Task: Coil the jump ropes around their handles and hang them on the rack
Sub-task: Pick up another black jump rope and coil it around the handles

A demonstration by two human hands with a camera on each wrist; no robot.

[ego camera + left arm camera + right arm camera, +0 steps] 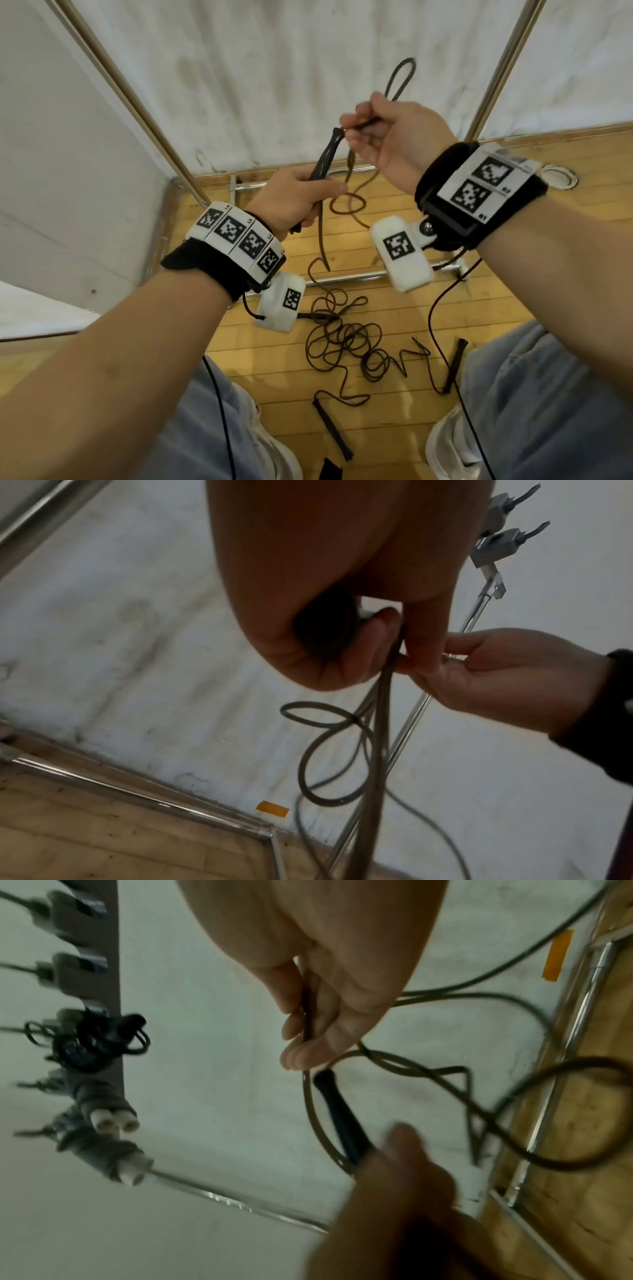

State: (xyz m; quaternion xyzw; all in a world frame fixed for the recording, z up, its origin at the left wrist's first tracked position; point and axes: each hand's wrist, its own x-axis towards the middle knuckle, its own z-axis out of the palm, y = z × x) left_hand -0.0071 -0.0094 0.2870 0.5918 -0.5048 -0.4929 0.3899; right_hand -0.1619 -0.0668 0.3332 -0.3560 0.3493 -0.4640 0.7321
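My left hand (294, 200) grips the black handles (329, 150) of a jump rope, held upright in front of me. My right hand (387, 137) pinches the dark rope (400, 78) just past the handle tops, and a loop of it sticks up above the fingers. More rope hangs below both hands toward the floor. In the right wrist view the rack (95, 993) with pegs shows at the left, with a coiled black rope (89, 1039) and two wrapped ropes with white-tipped handles (109, 1112) hanging on it. Another rope (346, 339) lies tangled on the floor, its handles (332, 430) apart.
A white sheet (308, 68) hangs behind chrome frame poles (137, 102). A chrome base bar (346, 277) crosses the wooden floor (394, 404). My knees and shoes (274, 445) are at the bottom, with a thin black cable (435, 329) trailing from the right wrist.
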